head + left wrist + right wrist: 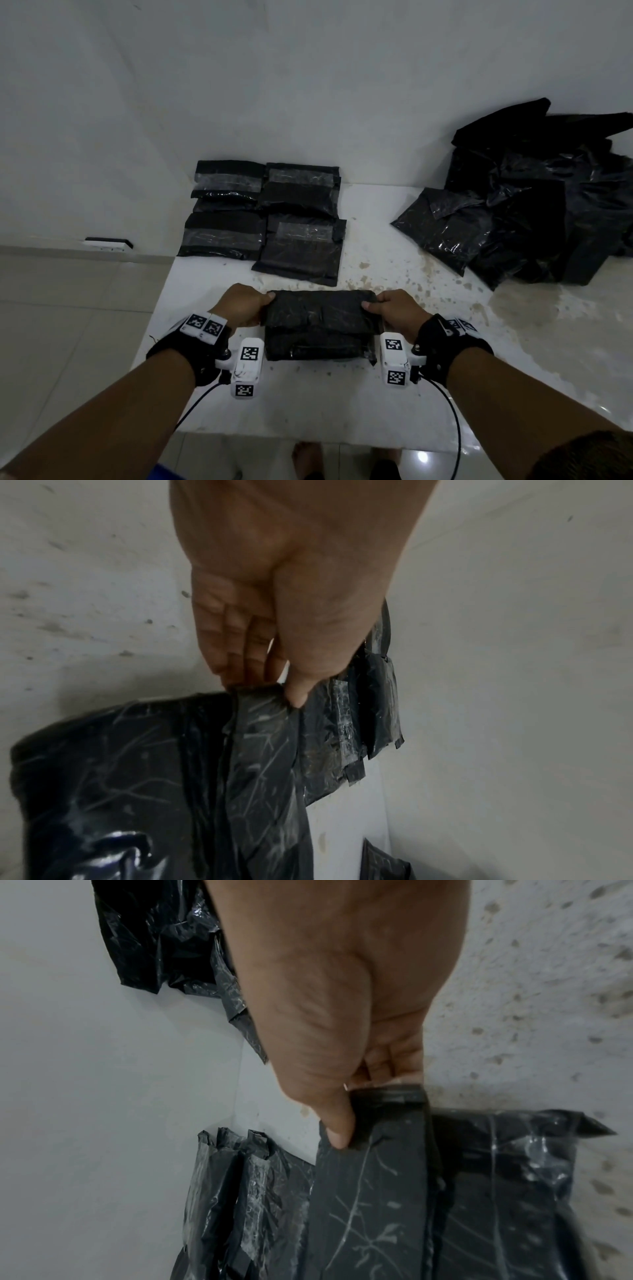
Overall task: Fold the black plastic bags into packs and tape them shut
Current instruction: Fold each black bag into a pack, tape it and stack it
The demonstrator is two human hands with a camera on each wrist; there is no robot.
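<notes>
Two hands hold one folded black bag (322, 318) at the near middle of the white bench (342, 404). The left hand (241, 306) pinches the far left corner of the bag; in the left wrist view its thumb (301, 688) lies on top of the plastic and the fingers (240, 653) curl under the edge. The right hand (397, 308) pinches the far right corner in the same manner; in the right wrist view its thumb (337, 1129) presses on the top face, with the fingers tucked behind the folded edge. The far flap of the bag is raised off the bench between the two hands, while the near part lies flat on the surface. Four taped packs (263, 216) lie in a two-by-two group at the far left of the bench, beside the wall, each with a strip of clear tape across it; adjacent packs touch or overlap. A loose pile of black bags (534, 212) lies at the far right of the bench, well apart from the held bag. The bench surface to the right carries brownish stains (513, 305). Both wrists carry black straps with white marker blocks (248, 366). Below the near edge of the bench, bare feet (306, 459) stand on a tiled floor.
</notes>
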